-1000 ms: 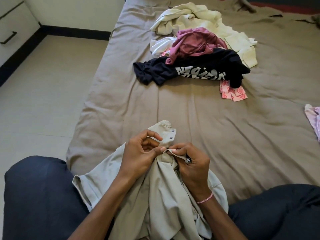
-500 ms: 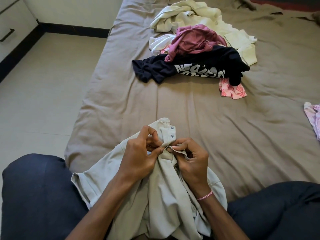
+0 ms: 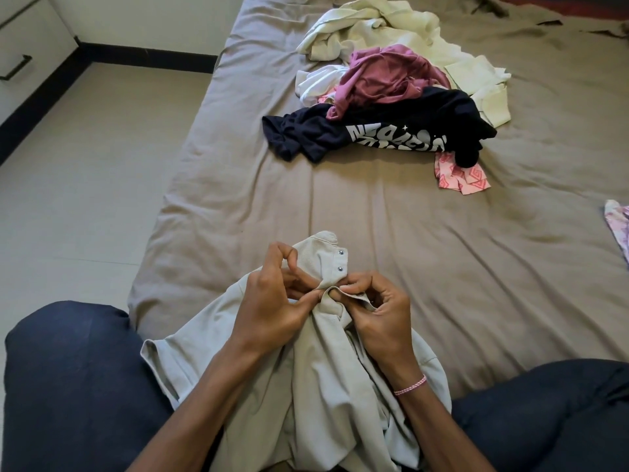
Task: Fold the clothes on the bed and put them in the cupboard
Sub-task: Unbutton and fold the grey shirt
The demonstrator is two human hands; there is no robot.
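I've got both hands, left hand (image 3: 272, 311) and right hand (image 3: 377, 315), pinching the beige shirt (image 3: 306, 386) placket at lower centre, collar pointing up-frame.

The beige shirt (image 3: 306, 386) is matt, finely textured knit cloth, and its placket carries small shiny metal snap studs (image 3: 340, 254). The bed sheet (image 3: 408, 267) is matt taupe cloth, creased all over. The navy T-shirt (image 3: 306, 134) is soft matt cloth with a flat white print. The bracelet (image 3: 410, 385) is braided thread. The floor (image 3: 85, 165) is smooth tile with a dull gleam. The drawer handle (image 3: 17, 67) is matt black; whether it is metal or plastic cannot be told.
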